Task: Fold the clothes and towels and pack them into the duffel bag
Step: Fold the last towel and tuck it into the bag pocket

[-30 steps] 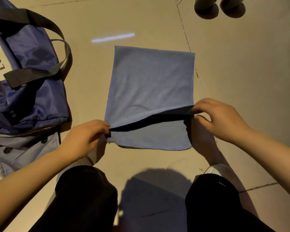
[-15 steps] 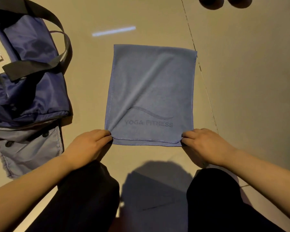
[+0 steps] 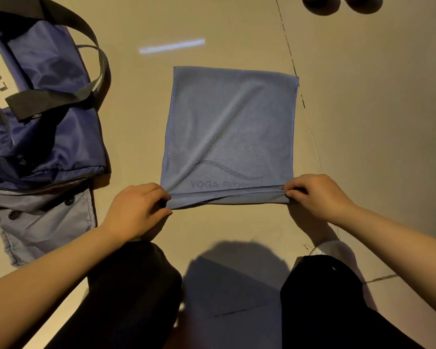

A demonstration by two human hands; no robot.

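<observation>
The lettering on the blue towel [image 3: 230, 127] reads "YOGA FIT" and then vanishes under the near hem, which is turned up over it; a wavy line sits above the words. The duffel bag [image 3: 43, 117] is cut off by the left edge, its white panel showing only part of a word, and its inside cannot be seen. A pale grey-blue garment [image 3: 43, 227] with dark buttons lies half tucked under the bag.

The towel is soft, short-piled cloth with stitched edges, folded to a rough square and lying flat on the smooth beige floor [image 3: 363, 147] in front of the knees — a diagonal crease runs across it. The bag is shiny navy fabric with black webbing straps.

The left hand [image 3: 136, 210] pinches the near left corner of the towel, its grip closed on the raised hem; the right hand [image 3: 317, 195] pinches the near right corner likewise. Two dark round shapes (too cropped to identify) sit at the top right edge.
</observation>
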